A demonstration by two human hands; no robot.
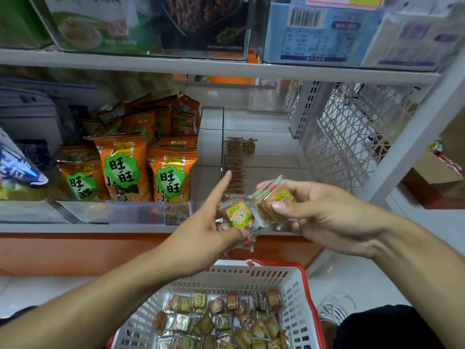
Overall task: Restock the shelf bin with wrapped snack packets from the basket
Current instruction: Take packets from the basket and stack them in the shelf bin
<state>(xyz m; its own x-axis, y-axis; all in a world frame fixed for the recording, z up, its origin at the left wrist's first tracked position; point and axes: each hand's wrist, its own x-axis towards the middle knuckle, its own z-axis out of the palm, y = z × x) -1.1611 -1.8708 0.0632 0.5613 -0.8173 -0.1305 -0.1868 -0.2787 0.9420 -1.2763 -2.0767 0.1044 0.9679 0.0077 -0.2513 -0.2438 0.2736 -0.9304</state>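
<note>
My left hand [208, 227] loosely pinches one snack packet [239, 214], forefinger straight; my right hand [314, 212] grips several packets [275, 197]. Either could slip short of the shelf bin [261, 137].

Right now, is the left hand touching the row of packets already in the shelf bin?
Apart. The head view shows the left hand holding a snack packet in front of the bin; its raised forefinger only overlaps the row of packets visually.

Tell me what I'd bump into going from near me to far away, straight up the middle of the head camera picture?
Basket full of snack packets → left hand and right hand, each holding packets → row of packets in the shelf bin → upper shelf edge
</note>
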